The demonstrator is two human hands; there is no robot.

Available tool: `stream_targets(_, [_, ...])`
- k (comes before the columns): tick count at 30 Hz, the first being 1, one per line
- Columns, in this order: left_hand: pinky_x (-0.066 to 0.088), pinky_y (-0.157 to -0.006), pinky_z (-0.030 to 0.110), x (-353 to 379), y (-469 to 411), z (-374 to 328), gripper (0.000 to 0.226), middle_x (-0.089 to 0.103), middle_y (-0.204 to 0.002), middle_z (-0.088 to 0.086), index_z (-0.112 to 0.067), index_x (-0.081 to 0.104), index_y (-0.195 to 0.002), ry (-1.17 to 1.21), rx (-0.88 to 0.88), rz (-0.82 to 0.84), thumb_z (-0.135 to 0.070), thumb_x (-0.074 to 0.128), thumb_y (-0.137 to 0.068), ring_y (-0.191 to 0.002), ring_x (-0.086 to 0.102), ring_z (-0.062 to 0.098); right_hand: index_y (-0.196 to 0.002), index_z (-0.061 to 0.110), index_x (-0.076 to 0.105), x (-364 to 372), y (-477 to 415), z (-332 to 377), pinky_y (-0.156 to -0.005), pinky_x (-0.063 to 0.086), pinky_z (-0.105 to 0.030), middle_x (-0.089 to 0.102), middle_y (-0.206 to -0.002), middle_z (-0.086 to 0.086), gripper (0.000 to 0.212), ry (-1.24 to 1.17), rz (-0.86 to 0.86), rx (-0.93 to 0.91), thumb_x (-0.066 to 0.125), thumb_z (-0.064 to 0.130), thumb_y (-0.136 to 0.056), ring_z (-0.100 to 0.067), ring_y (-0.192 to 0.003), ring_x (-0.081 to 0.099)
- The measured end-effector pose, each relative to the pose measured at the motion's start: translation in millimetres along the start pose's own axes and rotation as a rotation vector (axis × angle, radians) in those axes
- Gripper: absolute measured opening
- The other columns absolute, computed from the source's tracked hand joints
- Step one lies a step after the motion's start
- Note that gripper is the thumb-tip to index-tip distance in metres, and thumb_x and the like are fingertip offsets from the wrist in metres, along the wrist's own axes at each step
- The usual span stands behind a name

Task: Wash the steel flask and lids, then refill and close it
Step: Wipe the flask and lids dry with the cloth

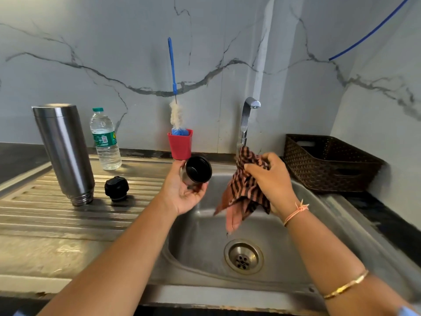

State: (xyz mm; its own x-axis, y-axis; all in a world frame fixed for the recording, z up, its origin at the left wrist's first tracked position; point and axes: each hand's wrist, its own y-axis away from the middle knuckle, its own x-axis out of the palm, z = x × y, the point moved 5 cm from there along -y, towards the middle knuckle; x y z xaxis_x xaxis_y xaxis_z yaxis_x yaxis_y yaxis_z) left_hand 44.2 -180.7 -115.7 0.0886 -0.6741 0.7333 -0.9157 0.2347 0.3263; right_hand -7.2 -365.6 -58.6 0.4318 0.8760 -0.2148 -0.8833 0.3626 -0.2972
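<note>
Steel sink (pixel 200 236) below fingers. L hand (pixel 182 196) curls round lid (pixel 198 171), steel w/ black inside. R hand (pixel 273 181) bunches checked cloth (pixel 242 198). Inverted steel flask (pixel 65 151) left of L fingers.

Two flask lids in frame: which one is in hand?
The steel cup lid, black inside, gripped by the left hand. The black stopper lid sits loose on the draining board.
</note>
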Motion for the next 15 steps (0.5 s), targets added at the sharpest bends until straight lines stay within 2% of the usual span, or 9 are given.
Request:
stream_targets(3, [0.052,-0.077,0.028,6,2,17,0.048,0.061,-0.107,0.02,-0.001,0.057,-0.112,-0.049,0.014,-0.004,-0.037,0.067,-0.081,-0.094,0.06,0.024,-0.096,0.023,0.053,-5,3,9,-0.073,0.05,-0.021,0.062,-0.089,0.007,0.017,-0.056,-0.109,-0.133,0.066,0.022,-0.086,-0.008,-0.085,0.062])
stream_targets(5, [0.055,-0.074,0.03,11,1,26,0.048,0.062,-0.108,0.019,-0.002,0.057,-0.115,-0.113,0.042,0.009,-0.035,0.069,-0.082,-0.093,0.062,0.025,-0.092,0.027,0.053,-3,7,15,-0.075,0.046,-0.016,0.058,-0.09,0.009,0.018,0.081,-0.138,-0.277,0.069,0.024,-0.084,-0.006,-0.085,0.057])
stream_targets(7, [0.057,-0.072,0.03,16,1,31,0.04,0.065,-0.105,0.017,-0.005,0.061,-0.109,-0.196,0.09,0.05,-0.033,0.069,-0.083,-0.091,0.065,0.024,-0.091,0.026,0.057,11,13,16,-0.074,0.045,-0.017,0.058,-0.09,0.008,0.015,0.249,-0.056,-0.338,0.07,0.027,-0.083,-0.007,-0.084,0.055])
stream_targets(10, [0.056,-0.073,0.03,20,1,34,0.029,0.071,-0.093,0.011,-0.011,0.067,-0.097,-0.317,0.135,0.123,-0.036,0.066,-0.084,-0.085,0.068,0.021,-0.09,0.017,0.064,31,16,5,-0.073,0.05,-0.03,0.065,-0.081,0.005,0.013,0.3,0.059,-0.211,0.063,0.029,-0.087,-0.014,-0.079,0.061])
stream_targets(13, [0.053,-0.079,0.032,18,1,34,0.032,0.074,-0.094,0.007,-0.016,0.07,-0.096,-0.432,0.146,0.139,-0.044,0.061,-0.085,-0.09,0.069,0.02,-0.089,0.008,0.069,33,17,8,-0.081,0.053,-0.042,0.07,-0.082,-0.008,0.017,0.063,0.112,-0.067,0.062,0.025,-0.088,-0.024,-0.083,0.066])
stream_targets(15, [0.051,-0.084,0.034,20,3,32,0.036,0.074,-0.093,0.006,-0.016,0.071,-0.096,-0.413,0.142,0.191,-0.047,0.058,-0.085,-0.09,0.069,0.019,-0.095,0.013,0.071,35,21,14,-0.085,0.055,-0.039,0.073,-0.087,-0.005,0.014,-0.099,0.21,-0.039,0.068,0.023,-0.085,-0.019,-0.085,0.069])
